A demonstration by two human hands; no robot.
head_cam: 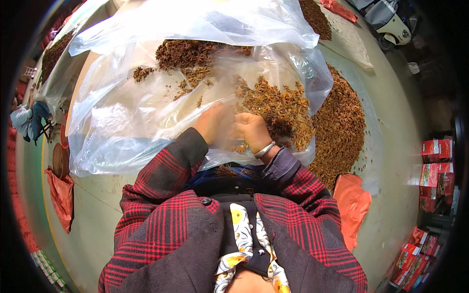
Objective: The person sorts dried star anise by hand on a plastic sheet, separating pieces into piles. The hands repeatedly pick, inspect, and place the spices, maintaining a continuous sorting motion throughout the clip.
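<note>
My left hand and my right hand, which wears a silver bangle, are close together over a table covered in clear plastic sheeting. Both have bent fingers, and a blurred patch hides the left fingertips, so whether either holds anything cannot be made out. Beside my right hand spreads a loose heap of brown star anise. Farther back, a darker star anise pile sits partly under a raised plastic sheet. Small pieces are scattered between the two heaps.
A large star anise mound covers the floor at right, near an orange woven sack. At left are another orange sack, a round basket and a seated person. Red cartons are stacked at far right.
</note>
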